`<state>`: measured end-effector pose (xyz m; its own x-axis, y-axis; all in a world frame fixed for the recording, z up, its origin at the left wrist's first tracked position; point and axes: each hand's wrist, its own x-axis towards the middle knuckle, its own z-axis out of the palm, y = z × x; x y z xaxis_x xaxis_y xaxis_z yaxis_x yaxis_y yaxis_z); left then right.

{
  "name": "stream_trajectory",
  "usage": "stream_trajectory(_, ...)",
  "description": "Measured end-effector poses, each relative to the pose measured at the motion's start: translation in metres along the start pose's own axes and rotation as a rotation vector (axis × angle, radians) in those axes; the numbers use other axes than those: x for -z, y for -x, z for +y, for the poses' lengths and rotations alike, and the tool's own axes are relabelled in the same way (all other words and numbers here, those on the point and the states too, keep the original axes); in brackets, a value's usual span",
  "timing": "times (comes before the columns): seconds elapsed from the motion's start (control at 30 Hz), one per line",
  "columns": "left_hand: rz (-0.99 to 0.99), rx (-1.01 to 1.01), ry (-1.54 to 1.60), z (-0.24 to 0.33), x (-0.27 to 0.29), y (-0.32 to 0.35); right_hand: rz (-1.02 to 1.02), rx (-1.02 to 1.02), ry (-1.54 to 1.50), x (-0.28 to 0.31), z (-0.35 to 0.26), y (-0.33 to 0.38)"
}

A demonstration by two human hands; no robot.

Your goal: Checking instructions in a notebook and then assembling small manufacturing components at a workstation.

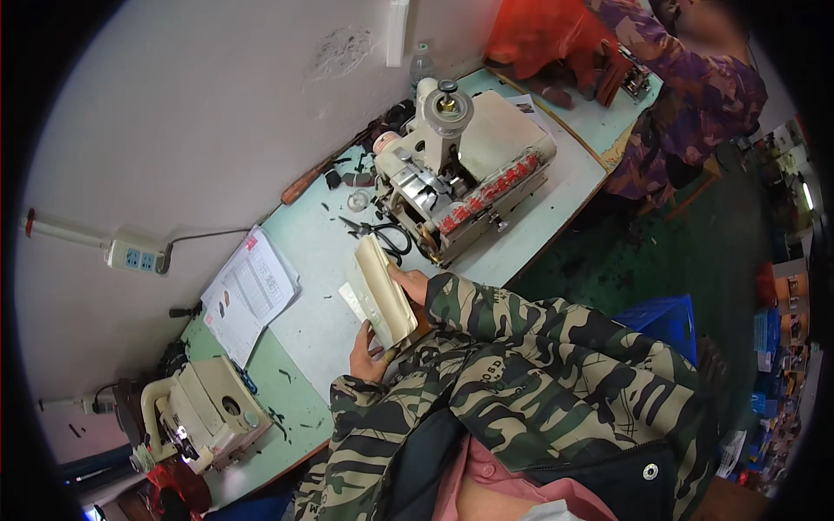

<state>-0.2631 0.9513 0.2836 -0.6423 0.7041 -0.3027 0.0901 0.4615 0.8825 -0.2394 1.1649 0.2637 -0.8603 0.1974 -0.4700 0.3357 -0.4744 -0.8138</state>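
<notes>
A long cream-coloured panel with a curved, cover-like shape [383,291] is held over the table edge close to my body. My right hand [412,285] grips its far right side, the fingers partly hidden behind it. At its near end, my left hand [368,355] holds the lower left edge between thumb and fingers. A small white piece [352,301] shows beside the panel's left edge. Just beyond the panel lie black-handled scissors [395,241]. Past them stands a cream sewing machine [486,143] with red marks along its front edge.
Printed sheets [254,286] lie left on the worktable [304,334]. A second sewing machine [204,412] stands at the near left. A wooden-handled tool [304,182] and a plastic bottle [422,65] are by the wall. At upper right, another person [686,95] sits near red cloth [547,35].
</notes>
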Motion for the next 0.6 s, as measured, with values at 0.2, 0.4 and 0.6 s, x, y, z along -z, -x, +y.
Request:
stream_trajectory(0.2,-0.036,-0.038,0.304,-0.016,-0.011,-0.006,0.023,-0.095,0.099,0.015,-0.009,-0.004)
stream_trajectory(0.4,0.004,0.034,0.595,0.010,-0.018,-0.003,-0.081,-0.193,-0.345,0.002,-0.033,0.016)
stream_trajectory(0.6,0.083,-0.123,0.541,0.010,-0.026,-0.002,-0.039,-0.068,-0.186,0.013,-0.015,0.001)
